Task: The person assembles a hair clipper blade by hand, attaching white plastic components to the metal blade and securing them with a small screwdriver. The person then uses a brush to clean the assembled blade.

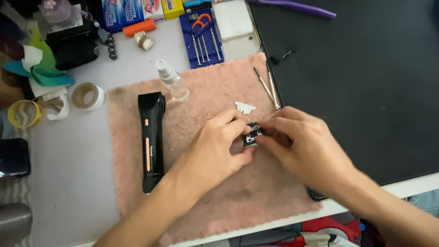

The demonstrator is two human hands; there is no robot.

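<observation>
Both my hands meet over a pink towel (219, 201) and hold a small black clipper blade head with metal teeth (252, 134). My left hand (215, 151) pinches it from the left, my right hand (302, 146) from the right. The black hair clipper body with an orange stripe (150, 139) lies on the towel's left part, a little left of my left hand. A small white plastic piece (245, 108) rests on the towel just above my fingers.
A clear spray bottle (171, 81) lies at the towel's top. Two thin screwdrivers (269, 87) sit at the towel's right edge beside a black mat (366, 82). A blue screwdriver set (201, 39), tape rolls (88, 96) and clutter fill the back left.
</observation>
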